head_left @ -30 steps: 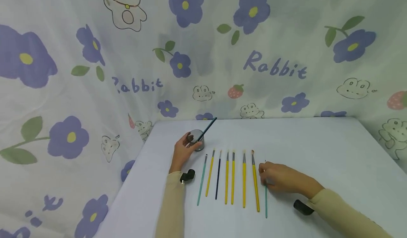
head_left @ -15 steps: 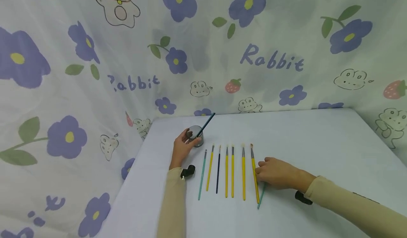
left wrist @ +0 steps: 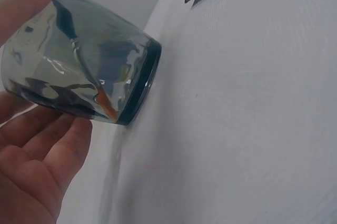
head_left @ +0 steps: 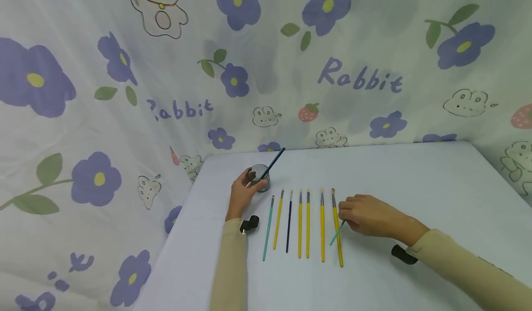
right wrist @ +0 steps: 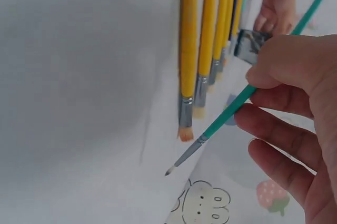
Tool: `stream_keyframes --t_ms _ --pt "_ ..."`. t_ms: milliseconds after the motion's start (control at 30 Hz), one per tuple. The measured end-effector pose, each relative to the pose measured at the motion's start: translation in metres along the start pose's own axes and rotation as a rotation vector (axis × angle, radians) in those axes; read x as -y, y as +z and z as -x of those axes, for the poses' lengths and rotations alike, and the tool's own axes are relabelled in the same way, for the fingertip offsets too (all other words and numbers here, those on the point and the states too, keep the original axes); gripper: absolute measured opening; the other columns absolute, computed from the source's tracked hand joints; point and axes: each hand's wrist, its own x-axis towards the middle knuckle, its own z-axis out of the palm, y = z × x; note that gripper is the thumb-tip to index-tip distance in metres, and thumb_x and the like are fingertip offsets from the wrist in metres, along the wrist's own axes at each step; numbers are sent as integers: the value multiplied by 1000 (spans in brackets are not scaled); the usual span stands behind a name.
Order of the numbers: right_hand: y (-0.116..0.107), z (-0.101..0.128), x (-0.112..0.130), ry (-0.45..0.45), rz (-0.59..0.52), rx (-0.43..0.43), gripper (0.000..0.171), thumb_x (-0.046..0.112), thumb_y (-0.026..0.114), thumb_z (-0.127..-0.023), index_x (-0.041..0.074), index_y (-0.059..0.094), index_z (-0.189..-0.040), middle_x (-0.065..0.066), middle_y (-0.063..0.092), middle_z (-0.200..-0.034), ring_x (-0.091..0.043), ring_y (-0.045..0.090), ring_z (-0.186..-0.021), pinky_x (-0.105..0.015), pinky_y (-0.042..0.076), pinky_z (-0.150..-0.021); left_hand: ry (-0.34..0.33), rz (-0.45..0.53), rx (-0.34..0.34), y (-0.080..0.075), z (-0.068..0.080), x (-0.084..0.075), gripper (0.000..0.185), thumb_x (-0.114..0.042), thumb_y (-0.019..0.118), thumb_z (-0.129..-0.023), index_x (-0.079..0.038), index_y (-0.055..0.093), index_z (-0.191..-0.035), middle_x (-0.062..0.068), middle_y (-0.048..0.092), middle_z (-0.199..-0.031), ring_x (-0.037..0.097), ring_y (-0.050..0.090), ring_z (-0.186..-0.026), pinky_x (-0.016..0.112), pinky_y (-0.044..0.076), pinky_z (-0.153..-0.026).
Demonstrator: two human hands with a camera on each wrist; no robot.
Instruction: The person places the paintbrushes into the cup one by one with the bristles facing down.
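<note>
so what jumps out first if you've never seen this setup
The neat row of thin paintbrushes, mostly yellow-handled, lying side by side at the middle of the white table. At the row's right end the right hand pinches a slim teal-handled paintbrush, lifted at a slant. At the row's far left the left hand grips a smoky grey glass cup with a dark brush leaning in it.

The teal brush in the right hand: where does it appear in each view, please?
Head: the teal brush is right of centre, pinched by the right hand, slanting across the rightmost yellow brush.
Left wrist: not in it; only the left hand holding the glass cup.
Right wrist: centre to upper right, tip pointing down-left.
Shared landmark: the yellow brush row, seen in head and right wrist views.
</note>
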Motion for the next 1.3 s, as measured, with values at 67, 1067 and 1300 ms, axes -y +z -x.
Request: stream_keyframes --t_ms 67,1067,1300 --pt "-1 0 -3 14 -30 -58 23 8 86 -78 21 71 -90 13 66 -87 -4 56 -77 -21 56 -70 2 -4 2 -1 -1 -2 93 -42 89 -82 -10 44 -157 19 59 -149 35 53 -144 44 49 -117" --pt "20 -26 -6 303 -605 -569 28 -5 79 -85 16 71 -101 2 75 -92 0 69 -82 -23 64 -73 24 -20 -14 3 11 -4 88 -35 88 -84 -8 46 -155 20 60 -147 37 55 -141 46 50 -116" --pt "22 -45 -3 408 -754 -634 16 1 76 -91 12 72 -102 0 77 -93 -2 72 -81 -23 63 -72 20 -28 -21 -2 15 -1 87 -35 88 -84 -6 46 -155 22 60 -147 39 54 -141 48 49 -116"
